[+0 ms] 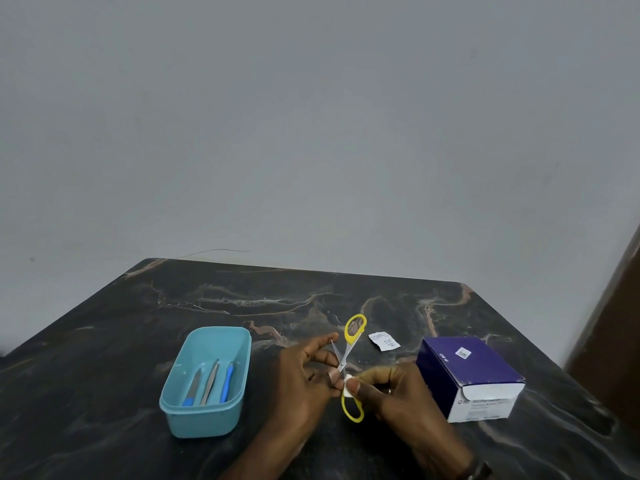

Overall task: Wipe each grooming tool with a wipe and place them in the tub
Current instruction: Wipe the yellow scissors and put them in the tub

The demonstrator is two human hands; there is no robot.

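Yellow-handled scissors (350, 336) are held spread apart above the table, one handle loop pointing away and the other (353, 410) toward me. My left hand (304, 372) pinches a blade near the pivot. My right hand (388, 389) pinches a small white wipe (347, 386) against the scissors just below the pivot. A light blue tub (173, 407) stands to the left of my hands. In it lie three tools: a blue-handled file (192, 389), metal tweezers (210, 381) and a blue-handled tool (227, 381).
A dark blue and white box (467, 372) sits to the right of my hands. A torn white wipe sachet (383, 341) lies behind the scissors. The dark marbled table (104, 341) meets a grey wall at the back. A brown edge (616, 323) stands at far right.
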